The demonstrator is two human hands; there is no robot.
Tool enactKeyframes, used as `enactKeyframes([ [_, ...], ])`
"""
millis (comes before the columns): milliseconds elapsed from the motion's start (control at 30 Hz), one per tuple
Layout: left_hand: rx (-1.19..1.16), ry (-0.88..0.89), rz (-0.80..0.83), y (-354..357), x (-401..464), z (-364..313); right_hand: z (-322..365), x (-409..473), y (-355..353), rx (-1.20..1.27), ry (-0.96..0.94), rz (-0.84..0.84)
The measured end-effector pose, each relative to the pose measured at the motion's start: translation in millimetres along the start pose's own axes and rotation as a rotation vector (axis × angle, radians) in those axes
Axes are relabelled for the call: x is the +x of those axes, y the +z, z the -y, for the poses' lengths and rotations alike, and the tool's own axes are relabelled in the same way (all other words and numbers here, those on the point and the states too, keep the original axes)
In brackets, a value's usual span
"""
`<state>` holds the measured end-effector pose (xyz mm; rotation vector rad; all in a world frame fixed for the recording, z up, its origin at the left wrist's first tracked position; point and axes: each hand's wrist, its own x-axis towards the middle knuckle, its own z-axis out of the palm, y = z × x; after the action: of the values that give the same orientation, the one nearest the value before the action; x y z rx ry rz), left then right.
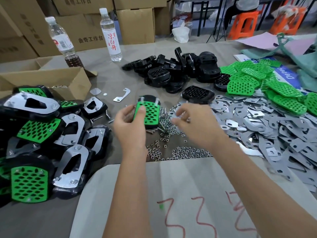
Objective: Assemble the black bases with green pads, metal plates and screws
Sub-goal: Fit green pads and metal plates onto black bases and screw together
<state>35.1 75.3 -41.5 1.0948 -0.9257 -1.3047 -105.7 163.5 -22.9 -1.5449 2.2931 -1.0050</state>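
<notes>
Head cam: L hand pinches base w/ green pad above table centre, 2 screws poking up. R hand over nuts, fingers curled; grip blurred, can't tell. Base prob light, stiff plastic; hold by edges.

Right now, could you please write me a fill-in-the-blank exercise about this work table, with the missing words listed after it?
1. The left hand holds a black base fitted with a perforated ____ pad.
2. The pile of loose grey metal plates lies on the ____ side of the table.
3. The two clear plastic bottles stand ____.
4. The right hand hovers over small metal ____.

Missing words: green; right; upright; nuts
</notes>
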Motion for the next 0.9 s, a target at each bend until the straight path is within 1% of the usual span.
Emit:
enactKeyframes([
  [33, -0.086, -0.073, -0.033, -1.8, 2.9, -2.4, 4.7, 0.1, 8.7, -0.136, -0.037, 0.097],
  [67, -0.144, -0.136, -0.043, -3.1, 4.8, -4.1, 8.2, 1.4, 15.9, -0.258, -0.075, 0.159],
  [100, -0.188, -0.186, -0.037, -3.9, 5.5, -6.0, 12.0, 4.0, 20.8, -0.333, -0.096, 0.177],
  [200, -0.304, -0.263, 0.017, -5.0, 4.3, -10.2, 19.0, 10.4, 25.3, -0.352, -0.121, 0.169],
  [300, -0.32, -0.268, 0.046, -5.1, 3.2, -10.4, 20.3, 9.3, 26.1, -0.351, -0.133, 0.146],
  [400, -0.32, -0.259, 0.1, -4.0, 1.3, -8.5, 14.9, 5.8, 20.6, -0.237, -0.135, 0.09],
  [467, -0.293, -0.238, 0.136, -2.8, 0.4, -6.6, 9.9, 1.1, 14.6, -0.045, -0.092, -0.014],
  [533, -0.27, -0.231, 0.16, -1.3, -0.6, -4.6, 5.8, -5.8, 9.8, 0.25, 0.04, -0.096],
  [600, -0.26, -0.245, 0.178, 0.8, -1.9, -3.1, 3.6, -13.7, 7.5, 0.596, 0.198, -0.093],
  [633, -0.249, -0.25, 0.186, 1.8, -2.5, -2.5, 1.5, -16.1, 6.6, 0.715, 0.242, -0.087],
  [667, -0.238, -0.253, 0.197, 3.0, -3.2, -1.9, -1.4, -17.6, 5.9, 0.757, 0.252, -0.086],
  [700, -0.229, -0.257, 0.209, 4.2, -4.6, -1.3, -4.0, -18.5, 4.8, 0.746, 0.24, -0.085],
  [800, -0.171, -0.263, 0.242, 7.4, -10.0, 0.6, -9.5, -17.8, 3.7, 0.644, 0.181, -0.094],
  [900, -0.097, -0.244, 0.27, 9.7, -14.6, 2.2, -12.0, -16.8, 4.7, 0.427, 0.111, -0.13],
])
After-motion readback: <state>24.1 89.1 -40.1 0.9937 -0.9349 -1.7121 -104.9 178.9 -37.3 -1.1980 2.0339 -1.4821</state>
